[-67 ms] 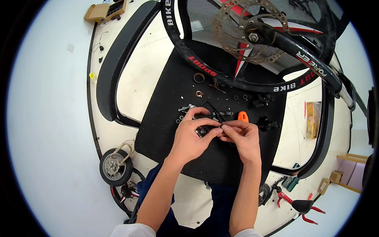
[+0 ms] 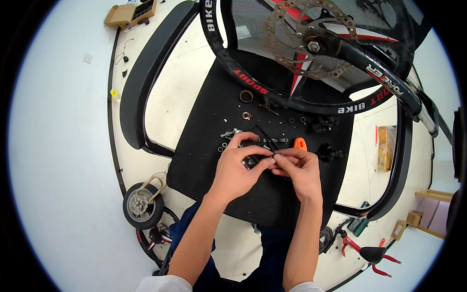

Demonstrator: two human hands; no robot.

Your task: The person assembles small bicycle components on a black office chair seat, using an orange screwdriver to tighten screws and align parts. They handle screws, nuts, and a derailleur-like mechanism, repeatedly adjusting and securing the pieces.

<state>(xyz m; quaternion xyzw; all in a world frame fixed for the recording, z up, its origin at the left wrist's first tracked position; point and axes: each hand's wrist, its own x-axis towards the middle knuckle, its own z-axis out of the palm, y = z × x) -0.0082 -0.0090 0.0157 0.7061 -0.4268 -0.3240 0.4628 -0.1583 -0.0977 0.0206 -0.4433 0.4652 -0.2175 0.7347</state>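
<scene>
A small black metal part (image 2: 253,161) sits pinched between both hands over the middle of the black textured mat (image 2: 204,146). The left hand (image 2: 237,171) curls shut around it; the right hand (image 2: 297,170) grips its end with closed fingertips. Two brass rings (image 2: 246,96) lie beyond, beside one orange-handled tool (image 2: 300,143).
</scene>
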